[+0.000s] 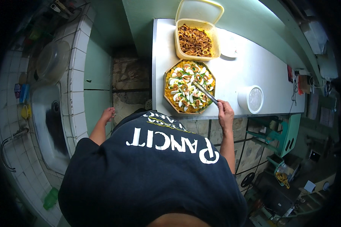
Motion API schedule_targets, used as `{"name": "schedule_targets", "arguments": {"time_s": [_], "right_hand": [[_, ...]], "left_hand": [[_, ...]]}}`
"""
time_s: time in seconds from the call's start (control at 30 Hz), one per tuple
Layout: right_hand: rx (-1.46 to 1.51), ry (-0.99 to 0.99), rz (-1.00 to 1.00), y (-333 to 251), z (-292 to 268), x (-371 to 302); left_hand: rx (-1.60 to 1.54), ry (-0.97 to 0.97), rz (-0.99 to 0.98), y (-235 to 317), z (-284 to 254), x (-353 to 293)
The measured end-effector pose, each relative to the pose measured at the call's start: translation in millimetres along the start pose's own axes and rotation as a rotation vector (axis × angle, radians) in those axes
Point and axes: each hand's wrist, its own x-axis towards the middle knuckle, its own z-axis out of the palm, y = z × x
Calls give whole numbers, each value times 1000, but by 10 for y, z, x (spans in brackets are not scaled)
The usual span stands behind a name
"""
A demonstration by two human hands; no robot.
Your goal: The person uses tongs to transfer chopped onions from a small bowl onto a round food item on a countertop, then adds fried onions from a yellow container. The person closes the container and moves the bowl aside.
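My right hand (pixel 226 112) is closed round the dark handle of a pair of tongs (pixel 206 92). Their metal tips reach onto the noodle dish (pixel 182 87), which is topped with egg slices, brown rings and green bits. It fills an octagonal tray (pixel 165 80) at the table's left front edge. Whether the tips pinch anything, I cannot tell. Down at my side, away from the table, hangs my left hand (pixel 108 114); its fingers are curled and what they hold, if anything, is hidden. Behind the tray stands a yellowish plastic container (pixel 217 48) of brown cooked strips and rings, its lid (pixel 201 9) tipped back.
On the white table (pixel 231 81) are a round white tub (pixel 250 99) and a white plate (pixel 229 46). A tiled counter with a sink (pixel 45 94) is on the left. Beneath the table's right end sits a green stool (pixel 289 134). A wall borders the table's back.
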Motion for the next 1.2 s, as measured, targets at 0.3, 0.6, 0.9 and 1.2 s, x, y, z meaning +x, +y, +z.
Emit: {"name": "schedule_targets", "arguments": {"time_s": [0.3,0.6,0.9,1.2], "right_hand": [[-282,174,-228,-263,-12,1231],[-655,27,-463,-562,174,1916],[-417,9,-112,-366,-54,1927],[-154,136,-20,-199,-69,1706]], "left_hand": [[-3,11,-64,-173,109,-78],[-105,25,-85,-356,110,-29],[-121,5,-76,-484,151,153],[-61,4,-36,-10,137,60]]}}
